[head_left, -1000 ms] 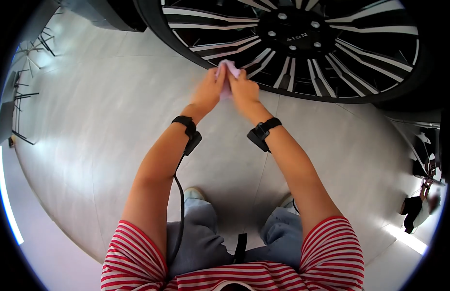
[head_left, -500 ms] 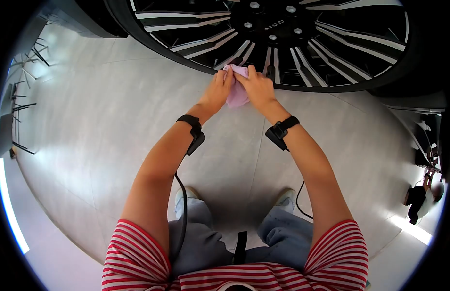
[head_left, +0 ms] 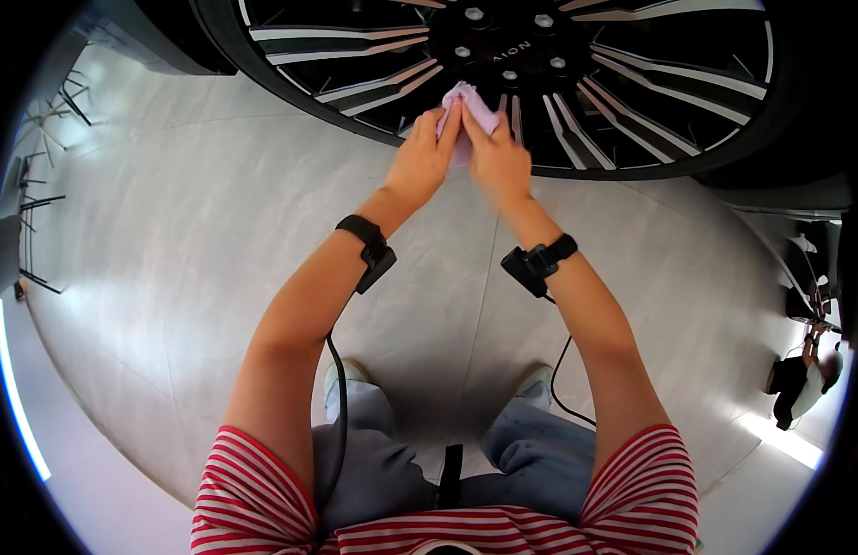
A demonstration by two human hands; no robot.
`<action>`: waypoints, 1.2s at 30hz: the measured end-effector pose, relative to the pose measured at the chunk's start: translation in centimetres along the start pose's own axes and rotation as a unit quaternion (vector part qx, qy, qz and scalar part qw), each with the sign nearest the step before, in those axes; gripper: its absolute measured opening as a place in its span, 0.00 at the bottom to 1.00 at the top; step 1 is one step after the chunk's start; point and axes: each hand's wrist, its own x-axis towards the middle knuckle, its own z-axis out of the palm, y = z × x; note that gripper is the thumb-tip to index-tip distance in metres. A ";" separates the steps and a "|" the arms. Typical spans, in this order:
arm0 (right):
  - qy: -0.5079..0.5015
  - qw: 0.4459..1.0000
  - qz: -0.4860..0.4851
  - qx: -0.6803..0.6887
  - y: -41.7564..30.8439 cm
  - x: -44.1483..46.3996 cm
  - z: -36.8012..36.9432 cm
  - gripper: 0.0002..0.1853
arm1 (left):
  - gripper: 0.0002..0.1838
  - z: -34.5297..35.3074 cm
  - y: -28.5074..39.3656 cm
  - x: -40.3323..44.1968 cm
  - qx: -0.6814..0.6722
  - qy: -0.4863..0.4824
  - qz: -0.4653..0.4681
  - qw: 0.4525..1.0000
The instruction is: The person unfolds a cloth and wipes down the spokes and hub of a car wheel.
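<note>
A pink cloth (head_left: 462,93) is bunched between my two hands, over the lower spokes of a large car wheel (head_left: 577,116). My left hand (head_left: 423,155) grips the cloth from the left, its index finger and thumb pressed along it. From the right, my right hand (head_left: 499,165) pinches the cloth, slightly smeared by motion. The wheel has black and silver spokes, several lug nuts and "AION" lettering near its hub (head_left: 512,50). Whether the cloth touches a spoke I cannot tell.
Black straps with small boxes sit on both wrists, with cables (head_left: 339,398) running down. Grey floor (head_left: 234,240) spreads below the wheel. Chairs (head_left: 40,203) stand far left. Another person (head_left: 803,384) is at the far right. Dark car bodywork (head_left: 160,37) flanks the wheel.
Both hands have pushed the cloth upward, from near the wheel's lower rim to the spokes close to the hub. The cloth is now more folded between the fingers. The view has shifted slightly.
</note>
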 end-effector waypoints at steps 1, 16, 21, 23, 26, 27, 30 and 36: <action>0.000 1.000 -0.007 0.004 -0.2 -0.7 0.8 0.30 | 0.38 -0.1 -0.4 -0.6 0.007 -0.006 0.006 1.000; -0.158 0.982 -0.065 -0.082 -1.0 -5.6 11.4 0.21 | 0.35 3.0 -5.9 -9.1 0.081 -0.208 -0.061 0.973; -0.122 0.980 -0.095 -0.123 -0.8 -5.8 11.0 0.16 | 0.34 4.2 -4.9 -9.6 0.072 -0.232 -0.117 0.963; -0.150 0.969 -0.125 -0.155 0.4 -5.4 10.1 0.15 | 0.32 4.4 -4.9 -9.3 0.052 -0.225 -0.115 0.966; -0.198 0.941 -0.184 -0.206 3.0 -4.8 7.5 0.14 | 0.28 6.5 -4.1 -9.3 0.033 -0.270 -0.118 0.955; -0.199 0.937 -0.185 -0.219 4.4 -5.1 7.0 0.14 | 0.27 7.2 -3.3 -8.6 -0.007 -0.281 -0.148 0.948; -0.217 0.922 -0.182 -0.263 8.5 -7.3 5.7 0.14 | 0.23 8.5 0.3 -6.3 -0.078 -0.302 -0.174 0.934; -0.208 0.910 -0.165 -0.319 12.5 -8.2 0.8 0.19 | 0.20 12.3 5.8 -3.3 -0.032 -0.243 -0.089 0.965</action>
